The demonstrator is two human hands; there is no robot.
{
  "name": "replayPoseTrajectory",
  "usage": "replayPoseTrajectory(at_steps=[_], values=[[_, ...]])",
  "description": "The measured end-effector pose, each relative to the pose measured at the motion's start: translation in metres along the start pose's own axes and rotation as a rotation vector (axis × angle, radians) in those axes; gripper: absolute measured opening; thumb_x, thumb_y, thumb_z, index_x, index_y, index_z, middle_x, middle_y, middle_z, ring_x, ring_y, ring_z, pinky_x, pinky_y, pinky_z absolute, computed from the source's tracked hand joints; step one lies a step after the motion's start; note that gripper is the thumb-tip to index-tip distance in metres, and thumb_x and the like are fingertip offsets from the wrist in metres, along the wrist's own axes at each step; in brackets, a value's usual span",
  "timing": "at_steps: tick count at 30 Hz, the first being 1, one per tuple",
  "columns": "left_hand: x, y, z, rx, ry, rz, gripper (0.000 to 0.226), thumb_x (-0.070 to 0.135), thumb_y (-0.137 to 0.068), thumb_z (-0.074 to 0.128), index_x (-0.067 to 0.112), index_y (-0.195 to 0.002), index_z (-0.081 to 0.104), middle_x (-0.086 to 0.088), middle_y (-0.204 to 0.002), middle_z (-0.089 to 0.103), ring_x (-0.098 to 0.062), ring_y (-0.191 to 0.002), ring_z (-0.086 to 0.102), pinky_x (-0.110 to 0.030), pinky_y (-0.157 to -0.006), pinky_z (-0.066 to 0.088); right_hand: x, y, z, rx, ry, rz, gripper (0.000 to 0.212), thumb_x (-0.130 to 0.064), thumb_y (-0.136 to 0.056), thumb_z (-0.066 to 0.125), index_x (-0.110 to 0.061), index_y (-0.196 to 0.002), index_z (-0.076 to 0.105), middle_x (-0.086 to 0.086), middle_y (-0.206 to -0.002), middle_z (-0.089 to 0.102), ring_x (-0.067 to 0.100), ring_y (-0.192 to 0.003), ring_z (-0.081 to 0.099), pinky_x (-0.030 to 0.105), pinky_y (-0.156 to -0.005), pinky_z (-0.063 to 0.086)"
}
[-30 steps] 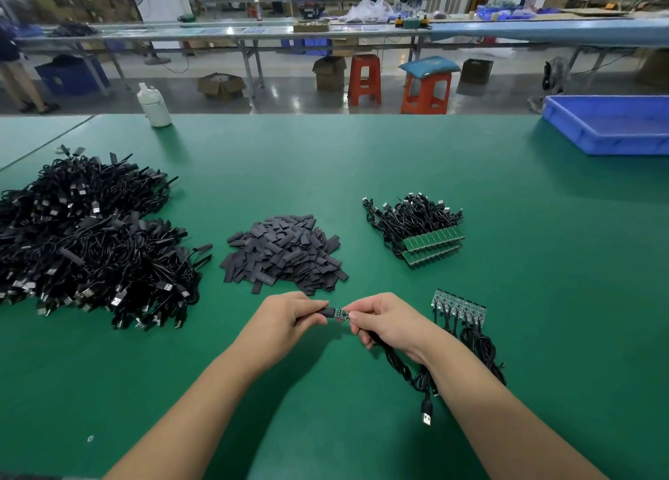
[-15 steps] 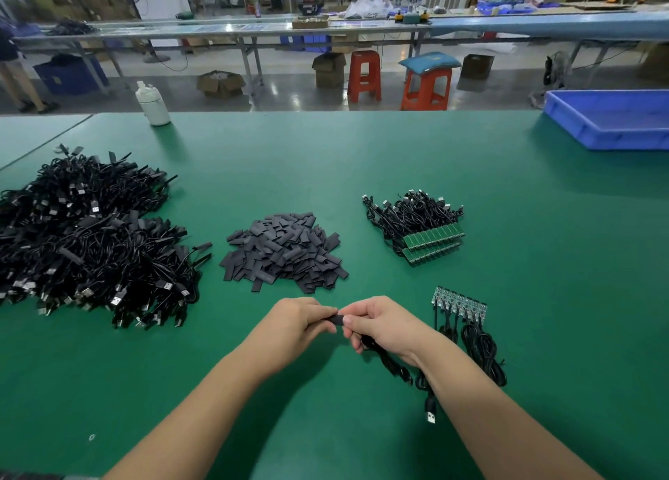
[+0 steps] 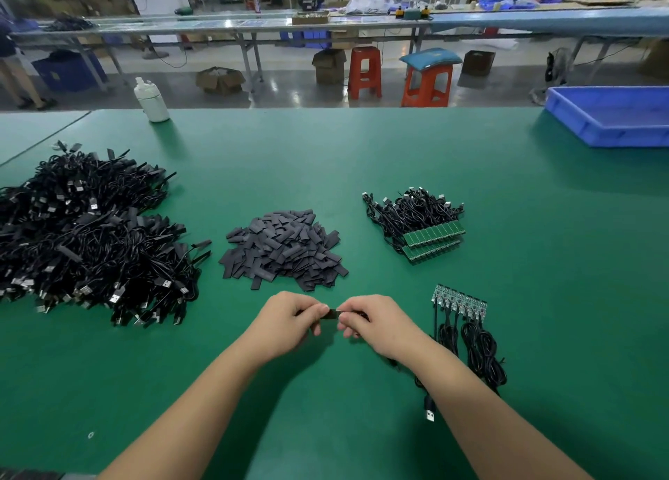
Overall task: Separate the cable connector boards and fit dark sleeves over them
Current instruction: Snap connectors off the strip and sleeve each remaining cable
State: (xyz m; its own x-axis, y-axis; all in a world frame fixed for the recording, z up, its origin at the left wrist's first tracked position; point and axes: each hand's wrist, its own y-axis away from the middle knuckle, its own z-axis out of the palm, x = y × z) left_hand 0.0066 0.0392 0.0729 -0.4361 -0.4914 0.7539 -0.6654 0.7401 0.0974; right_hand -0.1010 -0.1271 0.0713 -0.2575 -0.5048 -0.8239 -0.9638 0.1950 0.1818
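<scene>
Since a second ago, we are closing our hands together at lower centre, covering the bare green board. Left hand point(image 3: 286, 322) is pinching the dark sleeve point(image 3: 333, 314); right hand point(image 3: 376, 325) is gripping its cable end. Sleeve seems light, floppy, best pinched at its edges.

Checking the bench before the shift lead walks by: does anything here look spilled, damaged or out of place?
Nothing stands out. The sleeve pile, finished cables and uncut board strips sit in separate heaps. Both hands pinch one dark sleeve between them.
</scene>
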Motion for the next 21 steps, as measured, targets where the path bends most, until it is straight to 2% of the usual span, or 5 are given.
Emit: replayPoseTrajectory(at_steps=[3, 5, 8, 16, 21], values=[[0.002, 0.003, 0.001, 0.048, -0.111, 0.182, 0.013, 0.029, -0.095, 0.061, 0.027, -0.097, 0.074, 0.018, -0.07, 0.065, 0.002, -0.059, 0.055, -0.015, -0.064, 0.047, -0.001, -0.001, 0.0, -0.023, -0.047, 0.051, 0.019, -0.015, -0.102, 0.049, -0.018, -0.095, 0.067, -0.005, -0.076, 0.068, 0.011, -0.067, 0.067, 0.037, -0.075, 0.059], [0.003, 0.004, 0.001, 0.12, -0.4, 0.405, 0.024, 0.028, -0.092, 0.065, 0.023, -0.116, 0.069, 0.017, -0.092, 0.065, -0.003, -0.079, 0.061, -0.017, -0.072, 0.048, -0.002, -0.002, -0.001, -0.057, -0.127, 0.084, 0.024, -0.014, -0.103, 0.047, -0.015, -0.087, 0.065, -0.002, -0.072, 0.066, 0.009, -0.061, 0.065, 0.029, -0.067, 0.056], [0.005, 0.006, 0.001, 0.18, -0.616, 0.552, 0.023, 0.028, -0.089, 0.069, 0.02, -0.111, 0.068, 0.007, -0.088, 0.067, -0.017, -0.072, 0.065, -0.028, -0.055, 0.053, -0.004, 0.0, -0.001, -0.096, -0.28, 0.157, 0.027, -0.013, -0.104, 0.045, -0.01, -0.085, 0.064, 0.002, -0.068, 0.064, 0.012, -0.057, 0.064, 0.023, -0.059, 0.051], [0.003, 0.008, 0.008, 0.12, -0.535, 0.503, 0.016, 0.024, -0.098, 0.057, 0.019, -0.111, 0.064, 0.004, -0.091, 0.065, -0.019, -0.076, 0.062, -0.037, -0.066, 0.052, -0.003, 0.005, -0.006, -0.145, -0.315, 0.173, 0.027, -0.015, -0.106, 0.042, -0.002, -0.098, 0.063, 0.009, -0.075, 0.067, 0.015, -0.061, 0.067, 0.024, -0.061, 0.054], [0.007, 0.01, 0.012, 0.172, -0.634, 0.5, 0.028, 0.011, -0.086, 0.056, 0.019, -0.112, 0.065, 0.005, -0.098, 0.067, -0.02, -0.08, 0.064, -0.036, -0.061, 0.052, -0.003, 0.003, -0.003, -0.076, -0.389, 0.13, 0.021, -0.012, -0.104, 0.047, -0.006, -0.098, 0.067, 0.009, -0.081, 0.071, 0.016, -0.065, 0.067, 0.027, -0.066, 0.055]])
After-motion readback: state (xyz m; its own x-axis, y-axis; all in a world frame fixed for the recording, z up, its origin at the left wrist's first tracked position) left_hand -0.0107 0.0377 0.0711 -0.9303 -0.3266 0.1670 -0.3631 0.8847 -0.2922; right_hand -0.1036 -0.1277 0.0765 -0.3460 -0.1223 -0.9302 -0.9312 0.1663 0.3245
